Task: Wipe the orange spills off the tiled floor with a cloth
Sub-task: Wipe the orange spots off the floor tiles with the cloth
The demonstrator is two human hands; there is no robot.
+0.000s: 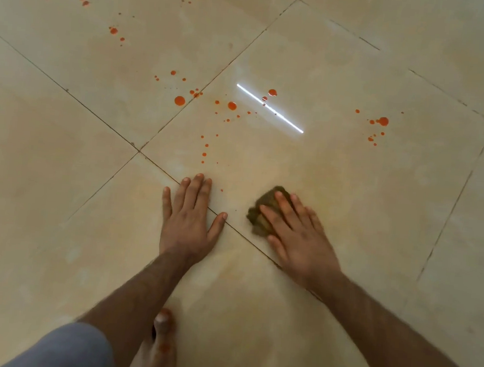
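Hands press down on a beige tiled floor [58, 196] as we look from above. Our left hand [188, 219] lies flat with fingers spread, bracing across a grout line and holding nothing. Our right hand [297, 235] lies palm-down, pressing a crumpled brown cloth [261, 211] against the tile, fingers draped over it. Orange spills [179, 100] dot the tiles beyond both hands, the nearest drops just past our left fingertips. A bare foot [159, 340] shows below.
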